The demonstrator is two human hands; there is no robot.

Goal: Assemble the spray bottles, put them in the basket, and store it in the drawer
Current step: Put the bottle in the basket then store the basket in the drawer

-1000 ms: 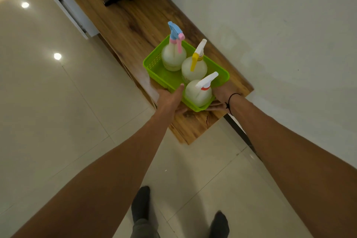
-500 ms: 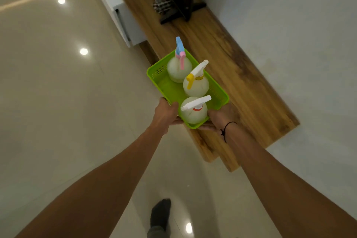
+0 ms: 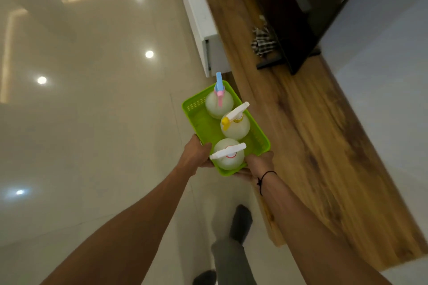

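We cannot see the fingers of either hand: they are tucked under the green basket (image 3: 203,127), so only the thumbs and the backs of the hands show. The far things on the wooden counter (image 3: 308,136) are blurred; we make out a dark stand (image 3: 289,53) and a checked cloth (image 3: 262,41) beside it, no more. The stand runs off the top edge. A white drawer (image 3: 208,37) stands out from the counter's front, and we cannot see inside it. Our legs below are smeared and partly cut off by the frame.

We hold the basket in the air over the pale tiled floor (image 3: 92,122), just beside the counter's front edge and near the drawer's near end. The left hand (image 3: 196,154) grips its near left corner, thumb pressed on the rim; the right hand (image 3: 259,164) grips the near right corner, with a black cord on that wrist.

Three round, milky spray bottles stand upright in a row along the basket's right side. The farthest has a blue and pink spray head (image 3: 219,90), the middle a white head with a yellow trigger (image 3: 234,117), the nearest a white head with a red collar (image 3: 228,152). All three heads sit on their bottles.
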